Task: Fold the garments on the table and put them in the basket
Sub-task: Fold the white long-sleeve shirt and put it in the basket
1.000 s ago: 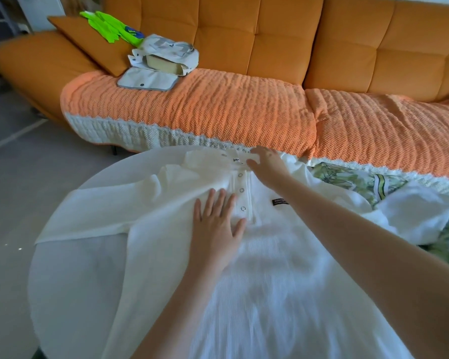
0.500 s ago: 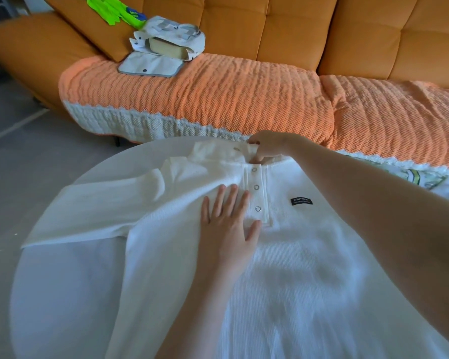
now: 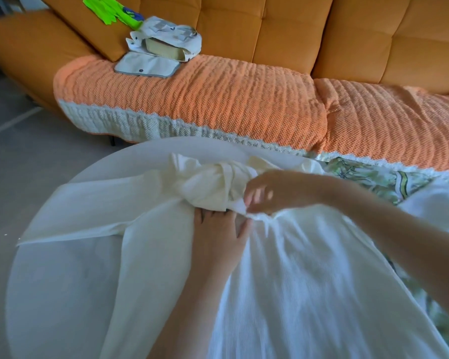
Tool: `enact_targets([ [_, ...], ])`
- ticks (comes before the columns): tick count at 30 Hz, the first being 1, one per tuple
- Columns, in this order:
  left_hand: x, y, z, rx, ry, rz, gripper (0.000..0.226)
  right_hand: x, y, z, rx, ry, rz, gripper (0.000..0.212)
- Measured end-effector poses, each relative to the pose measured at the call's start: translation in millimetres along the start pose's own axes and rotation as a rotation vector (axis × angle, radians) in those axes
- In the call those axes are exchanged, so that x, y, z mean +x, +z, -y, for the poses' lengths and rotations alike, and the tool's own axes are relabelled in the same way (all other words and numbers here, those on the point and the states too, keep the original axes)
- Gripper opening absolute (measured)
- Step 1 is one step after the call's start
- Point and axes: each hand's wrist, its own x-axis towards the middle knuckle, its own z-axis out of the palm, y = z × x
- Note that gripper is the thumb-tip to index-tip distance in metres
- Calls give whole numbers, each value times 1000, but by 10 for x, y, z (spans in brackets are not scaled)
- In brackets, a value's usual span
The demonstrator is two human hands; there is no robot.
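- Shirt, white and ribbed, is spread on the round desk; its long axis runs from the viewer toward the sofa, collar end farthest.
- Left hand is pressed flat on its chest, fingers straight.
- Bunched collar fabric just beyond is pinched by the right hand.
- One sleeve is stretched leftward.

Shirt is lying on the table, another garment sitting at its right. Sofa is standing behind, w/ bag on it.
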Motion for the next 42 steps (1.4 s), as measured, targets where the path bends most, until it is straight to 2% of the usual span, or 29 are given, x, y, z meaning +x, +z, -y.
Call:
enact_targets([
  [1, 3, 0, -1, 9, -7, -2, 46, -18, -147, 4, 203, 11, -49, 24],
  [2, 10, 5, -2, 21, -16, 0, 45, 26, -301, -24, 363, 33, -174, 31],
  [3, 13, 7, -9, 31, -22, 5, 44, 116, -448, -57, 420, 45, -346, 35],
  [5, 13, 10, -15, 35, -19, -1, 42, 412, -607, -140, 261, 102, -581, 34],
  [6, 9, 12, -14, 37, -13, -7, 42, 564, -610, -169, 161, 157, -571, 36],
  [9, 6, 16, 2, 28, -2, -16, 41, 973, -416, -218, 75, 338, -283, 59],
  [12, 5, 17, 5, -8, -1, -14, 41, 1133, -299, -157, 49, 417, -149, 74],
  [16, -7, 12, -7, -63, 2, -67, 46, 1010, -395, -94, 167, 463, 115, 49],
  [18, -12, 21, -5, -49, 19, -80, 46, 930, -435, -137, 330, 479, 225, 47],
  [21, -24, 48, 25, -20, 53, -84, 45, 825, -466, -199, 508, 406, 267, 32],
  [23, -28, 51, 31, -18, 60, -78, 46, 763, -462, -191, 472, 306, 182, 14],
  [24, -28, 44, 29, -18, 55, -74, 47, 746, -468, -190, 406, 253, 100, 15],
  [26, -24, 37, 20, -17, 37, -66, 46, 737, -489, -185, 307, 155, -145, 10],
  [27, -22, 27, 11, -20, 18, -59, 47, 735, -513, -173, 326, 114, -311, 9],
  [30, -15, 36, 3, 19, -42, 20, 53, 666, -643, -142, 647, 20, -836, 13],
  [32, -3, 60, 14, 46, -34, 13, 46, 560, -668, -132, 664, -118, -1006, 15],
  [35, 44, -13, 16, -39, -95, -81, 31, 415, -422, -124, 453, -231, -1042, 10],
  [37, 61, -137, -6, -131, -166, -246, 26, 347, -163, -187, 334, -216, -1007, 9],
  [40, 28, -308, -61, -254, -195, -525, 19, 224, 108, -247, 337, -145, -961, 5],
  [42, 4, -307, -88, -255, -128, -557, 25, 127, 189, -235, 350, -147, -960, 5],
])
